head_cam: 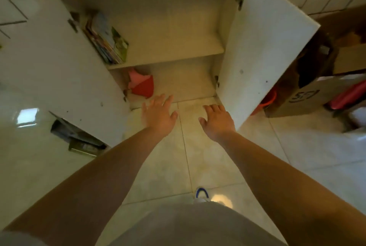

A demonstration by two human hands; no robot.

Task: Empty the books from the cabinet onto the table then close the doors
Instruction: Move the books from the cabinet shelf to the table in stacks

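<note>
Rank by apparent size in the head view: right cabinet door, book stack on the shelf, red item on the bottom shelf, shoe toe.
1. right cabinet door
2. book stack
3. red item
4. shoe toe, mostly hidden, so only its visible part counts

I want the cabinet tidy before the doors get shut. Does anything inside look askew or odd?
Yes. The stack of colourful thin books on the middle shelf leans against the left wall rather than standing upright, and a crumpled red and pink item lies on the bottom shelf.
</note>
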